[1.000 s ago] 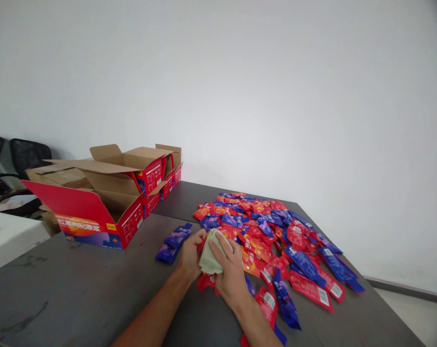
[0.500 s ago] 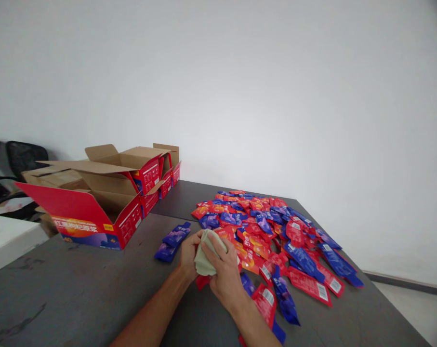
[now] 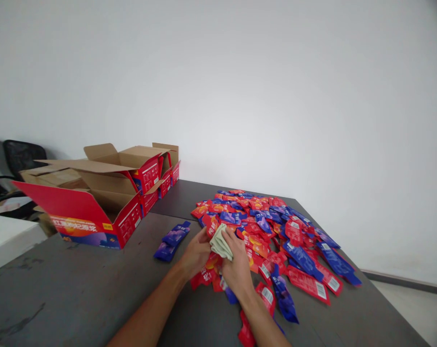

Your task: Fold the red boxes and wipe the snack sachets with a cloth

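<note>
My right hand (image 3: 237, 262) is closed around a folded pale green cloth (image 3: 221, 243). My left hand (image 3: 197, 253) pinches a red pouch (image 3: 211, 224), whose upper end shows above the fingers and beside the cloth. The cloth touches this pouch, and its lower part is hidden by the hands. Under and beyond both hands spreads a pile of red pouches (image 3: 257, 248) and blue pouches (image 3: 303, 260). Two blue pouches (image 3: 175, 235) lie apart, left of my left hand, partly overlapping.
A red printed carton (image 3: 91, 224) with raised flaps stands open at the left. Several more cartons (image 3: 149, 176) stand behind it along the grey table (image 3: 77, 289). At the far left are a white box (image 3: 12, 236) and black chairs (image 3: 25, 156). A white wall rises behind.
Both hands have shifted slightly right and up and turned. The cloth, earlier spread between both hands, is now bunched in the right hand, and the red pouch shows in the left.
</note>
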Demonstrator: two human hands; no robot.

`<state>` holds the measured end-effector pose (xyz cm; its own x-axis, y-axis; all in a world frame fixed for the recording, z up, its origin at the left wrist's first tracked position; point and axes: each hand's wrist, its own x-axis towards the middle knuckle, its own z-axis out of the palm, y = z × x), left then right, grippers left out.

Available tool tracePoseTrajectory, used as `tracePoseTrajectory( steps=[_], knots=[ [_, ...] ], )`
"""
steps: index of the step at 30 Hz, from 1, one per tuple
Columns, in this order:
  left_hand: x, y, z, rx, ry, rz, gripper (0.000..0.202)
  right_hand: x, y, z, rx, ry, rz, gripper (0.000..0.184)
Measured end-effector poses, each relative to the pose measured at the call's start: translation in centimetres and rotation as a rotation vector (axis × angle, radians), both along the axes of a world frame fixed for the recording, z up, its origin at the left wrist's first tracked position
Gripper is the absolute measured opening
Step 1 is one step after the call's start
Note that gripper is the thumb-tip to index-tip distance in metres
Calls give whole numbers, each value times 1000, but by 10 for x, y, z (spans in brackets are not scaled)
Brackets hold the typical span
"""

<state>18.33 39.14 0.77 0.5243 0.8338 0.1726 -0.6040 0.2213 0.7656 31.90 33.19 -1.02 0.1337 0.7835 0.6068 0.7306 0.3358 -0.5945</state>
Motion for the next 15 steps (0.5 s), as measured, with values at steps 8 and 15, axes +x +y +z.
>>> tracePoseTrajectory(
  steps=[8, 15],
  knots=[
    [1, 9, -12, 52, 151, 121, 37, -4, -3, 7, 17, 157, 136, 67],
    [-1, 11, -11, -93, 61, 233, 32, 2, -8, 4, 148, 0, 34, 79]
  ],
)
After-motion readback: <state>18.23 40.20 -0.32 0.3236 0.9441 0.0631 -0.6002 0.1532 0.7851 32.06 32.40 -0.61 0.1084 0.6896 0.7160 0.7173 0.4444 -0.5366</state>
